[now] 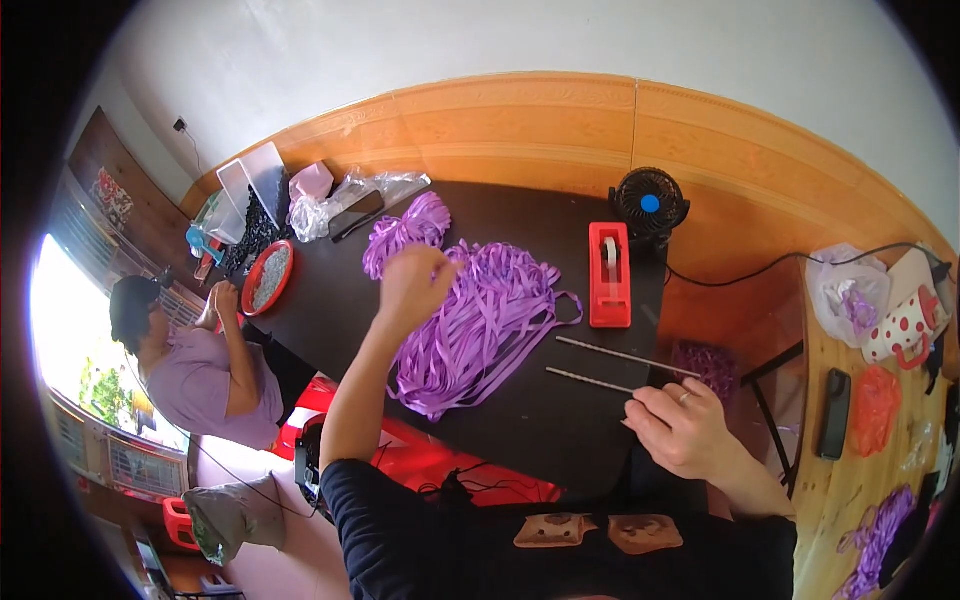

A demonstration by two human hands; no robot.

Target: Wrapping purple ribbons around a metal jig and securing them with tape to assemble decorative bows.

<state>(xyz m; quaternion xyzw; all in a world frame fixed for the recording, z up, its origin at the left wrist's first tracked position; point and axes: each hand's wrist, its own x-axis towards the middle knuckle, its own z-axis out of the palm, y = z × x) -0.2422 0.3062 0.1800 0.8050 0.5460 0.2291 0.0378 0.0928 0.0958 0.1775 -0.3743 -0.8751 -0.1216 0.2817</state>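
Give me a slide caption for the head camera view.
Over a dark table, left hand at purple ribbons, right hand by two thin rods, red tape dispenser beyond.

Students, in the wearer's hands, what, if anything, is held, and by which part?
It cannot be told: the right hand is at the right ends of two thin rods, the left hand over purple ribbons.

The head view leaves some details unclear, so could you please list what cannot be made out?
All in the head view:
Whether the left hand grips the purple ribbons: its own back hides this.
The lower thin rod's near end: hidden at the right hand.
What the co-worker's hands hold: too small.
The wooden table's right side: cut off by the dark rim.
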